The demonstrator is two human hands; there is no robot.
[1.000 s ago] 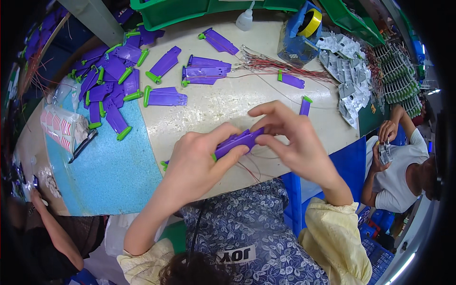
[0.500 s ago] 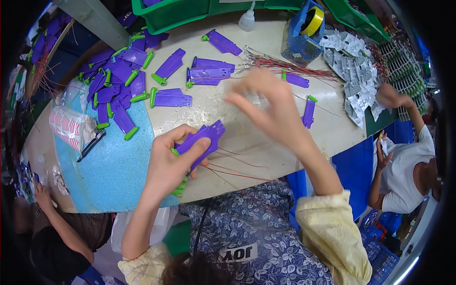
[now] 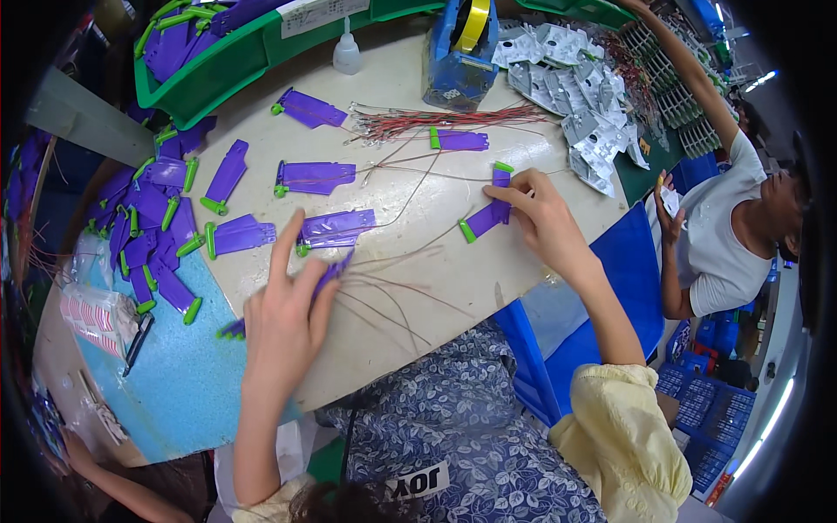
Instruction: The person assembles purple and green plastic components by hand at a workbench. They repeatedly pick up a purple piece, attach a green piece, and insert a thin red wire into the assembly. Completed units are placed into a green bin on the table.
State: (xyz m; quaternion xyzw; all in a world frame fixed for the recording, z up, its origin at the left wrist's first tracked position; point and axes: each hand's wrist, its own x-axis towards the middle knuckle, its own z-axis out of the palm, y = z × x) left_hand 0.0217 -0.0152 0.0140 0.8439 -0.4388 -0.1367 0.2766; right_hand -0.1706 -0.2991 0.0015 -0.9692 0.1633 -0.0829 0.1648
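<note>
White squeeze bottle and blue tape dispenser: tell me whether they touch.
Apart: the head view shows bare tabletop between the white squeeze bottle and the blue tape dispenser.

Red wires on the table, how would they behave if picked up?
The red wires would probably sag, since they look thin and some strands curve loosely. They might fan out or tangle, as their ends splay and no tie shows. They're likely light, being so slender.

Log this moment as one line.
left hand: over purple pieces | right hand: at green-ended purple piece | red wires: bundled on table
</note>
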